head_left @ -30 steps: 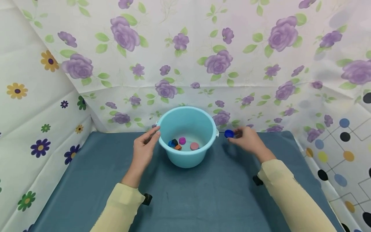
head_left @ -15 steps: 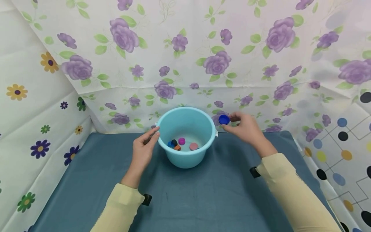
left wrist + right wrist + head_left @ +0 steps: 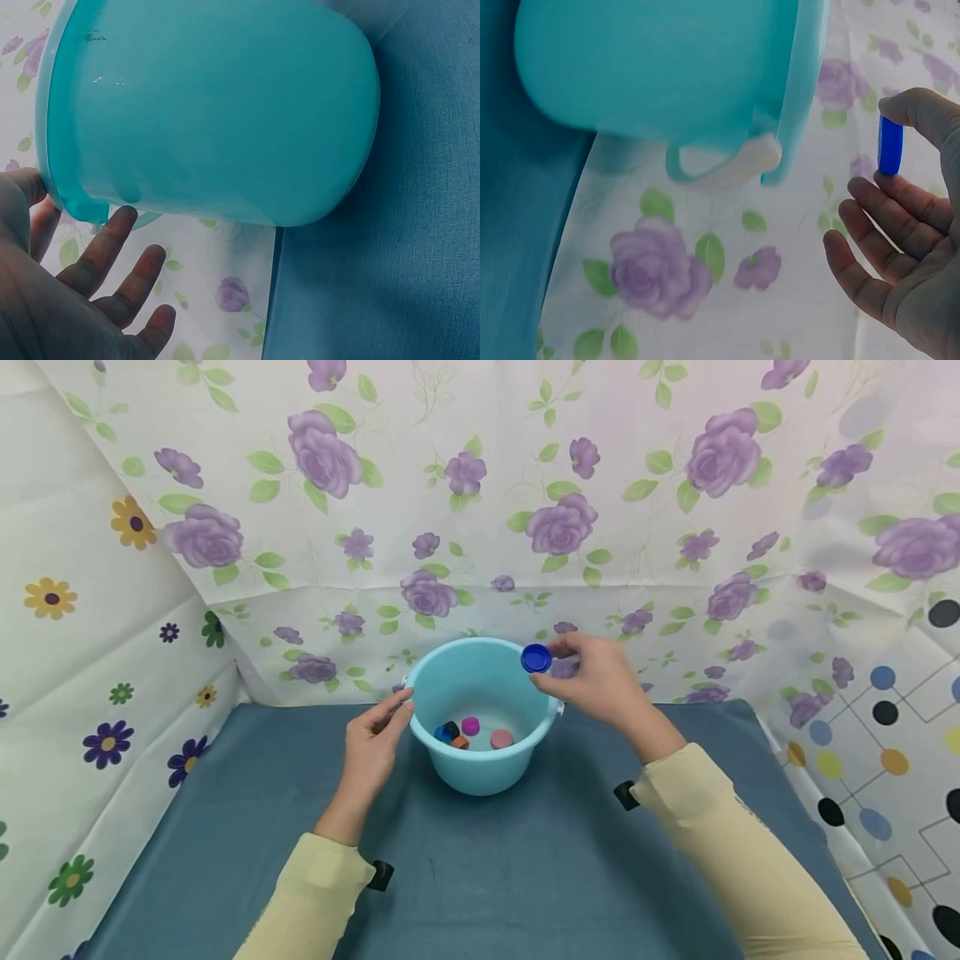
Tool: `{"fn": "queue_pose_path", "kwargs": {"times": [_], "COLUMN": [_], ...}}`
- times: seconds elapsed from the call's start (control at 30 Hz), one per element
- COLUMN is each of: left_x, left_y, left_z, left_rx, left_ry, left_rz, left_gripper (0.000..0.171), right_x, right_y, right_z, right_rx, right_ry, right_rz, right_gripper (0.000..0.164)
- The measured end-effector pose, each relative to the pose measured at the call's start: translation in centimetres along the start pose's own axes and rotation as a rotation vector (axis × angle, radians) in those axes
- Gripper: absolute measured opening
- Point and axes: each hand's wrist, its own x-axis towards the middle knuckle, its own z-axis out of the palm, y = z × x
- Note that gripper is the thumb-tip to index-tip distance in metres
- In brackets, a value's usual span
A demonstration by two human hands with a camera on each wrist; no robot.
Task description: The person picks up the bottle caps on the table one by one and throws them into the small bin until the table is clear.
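Observation:
My right hand (image 3: 603, 681) pinches a small blue bottle cap (image 3: 536, 658) between thumb and fingers. It holds the cap just above the right side of the light blue bucket's rim (image 3: 480, 752). In the right wrist view the cap (image 3: 889, 145) is seen edge-on, the other fingers spread below it. At the bucket's left side, my left hand (image 3: 371, 747) pinches the rim with thumb and index finger. The left wrist view shows the remaining fingers of that hand (image 3: 90, 277) extended along the bucket wall (image 3: 225, 112). Inside lie a magenta cap (image 3: 470, 726), a pink cap (image 3: 502, 739) and an orange cap (image 3: 460, 742).
Black and blue pieces (image 3: 446, 732) also lie at the bucket's bottom, partly overlapping. The bucket stands on a dark blue cloth (image 3: 480, 877) near its back edge. A flower-printed sheet (image 3: 465, 527) rises close behind. A white handle (image 3: 727, 166) hangs along the bucket's side.
My right hand has lifted the blue cap from near the cloth and carried it left to the bucket's right rim. My left hand and the bucket have stayed in place.

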Motion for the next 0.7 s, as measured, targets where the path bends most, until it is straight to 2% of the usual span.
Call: {"fn": "queue_pose_path", "kwargs": {"times": [0.4,0.7], "left_x": [0.0,0.0], "left_y": [0.1,-0.1], "left_z": [0.0,0.0], "left_rx": [0.004,-0.014], "left_ry": [0.007,-0.007], "left_rz": [0.004,-0.011], "left_gripper": [0.032,0.035], "right_x": [0.6,1.1], "right_y": [-2.3,-3.0], "right_z": [2.4,4.5], "right_rx": [-0.044,0.014], "right_ry": [-0.029,-0.101], "right_rz": [-0.089,-0.111], "right_gripper": [0.041,0.043]}}
